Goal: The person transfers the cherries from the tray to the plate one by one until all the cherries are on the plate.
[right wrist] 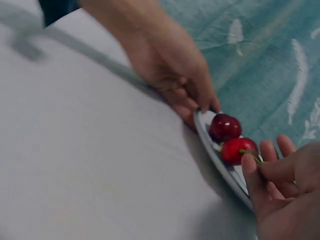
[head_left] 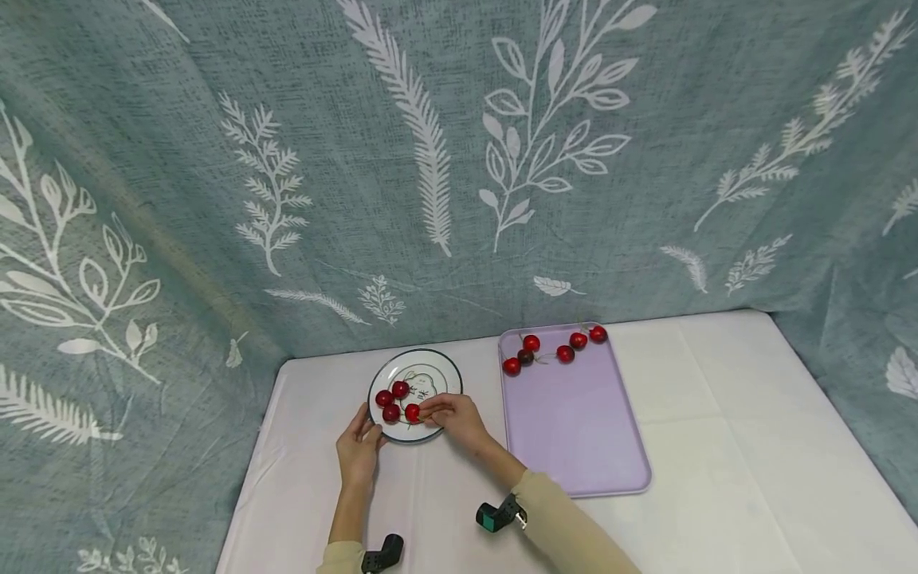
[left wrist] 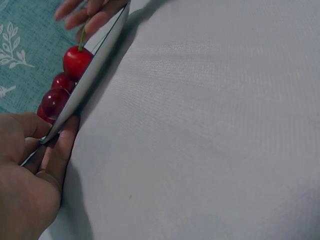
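Note:
On the left of the table a white plate [head_left: 448, 375] with a dark rim carries several red cherries [head_left: 400, 389]. My left hand [head_left: 357, 454] grips its near-left rim; in the left wrist view the thumb lies over the edge and fingers reach beneath it. The plate's underside [left wrist: 102, 70] shows there, with a shadow on the cloth beside it. My right hand [head_left: 459, 418] reaches over the plate from the right. Its thumb and fingertips pinch the green stem of a bright red cherry [right wrist: 236, 151], which sits close against the darker cherries [right wrist: 225, 126].
A purple tray [head_left: 577, 434] lies right of the plate, with several stemmed cherries [head_left: 565, 353] along its far end. White cloth [head_left: 724, 446] covers the table. A teal leaf-patterned curtain [head_left: 459, 199] hangs behind. Black wrist devices [head_left: 500, 514] are on both forearms.

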The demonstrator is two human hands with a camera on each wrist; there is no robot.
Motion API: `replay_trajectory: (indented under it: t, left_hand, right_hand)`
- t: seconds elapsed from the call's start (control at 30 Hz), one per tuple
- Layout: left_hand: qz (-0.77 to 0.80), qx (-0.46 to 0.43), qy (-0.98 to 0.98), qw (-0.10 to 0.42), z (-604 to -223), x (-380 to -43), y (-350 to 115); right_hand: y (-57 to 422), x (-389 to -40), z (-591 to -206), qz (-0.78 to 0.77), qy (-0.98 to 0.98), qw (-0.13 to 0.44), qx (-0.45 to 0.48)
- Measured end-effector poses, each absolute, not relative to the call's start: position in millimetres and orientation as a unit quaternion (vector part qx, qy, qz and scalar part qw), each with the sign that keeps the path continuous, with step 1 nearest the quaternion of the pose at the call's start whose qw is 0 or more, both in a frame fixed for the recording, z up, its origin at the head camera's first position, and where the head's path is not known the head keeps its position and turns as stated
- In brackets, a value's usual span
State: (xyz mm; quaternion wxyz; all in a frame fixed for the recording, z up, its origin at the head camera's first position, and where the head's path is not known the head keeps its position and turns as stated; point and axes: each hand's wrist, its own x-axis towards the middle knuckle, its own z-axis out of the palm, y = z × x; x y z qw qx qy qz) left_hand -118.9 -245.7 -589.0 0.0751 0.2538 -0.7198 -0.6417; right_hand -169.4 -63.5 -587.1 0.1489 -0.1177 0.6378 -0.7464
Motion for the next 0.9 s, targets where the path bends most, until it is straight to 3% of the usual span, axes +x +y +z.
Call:
replay_trajectory:
  t: [0.17, 0.9]
  left_hand:
    - [-0.647, 0.253, -0.714, 0.084, -590, -120, -246]
    - [-0.64, 0.258, -0.72, 0.067, -588, -121, -246]
  right_hand:
    - [-70, -169, -586, -0.703, 0.687, 0.126, -0.135]
    - [-72, -171, -565, -0.527, 0.81, 0.143, -0.216]
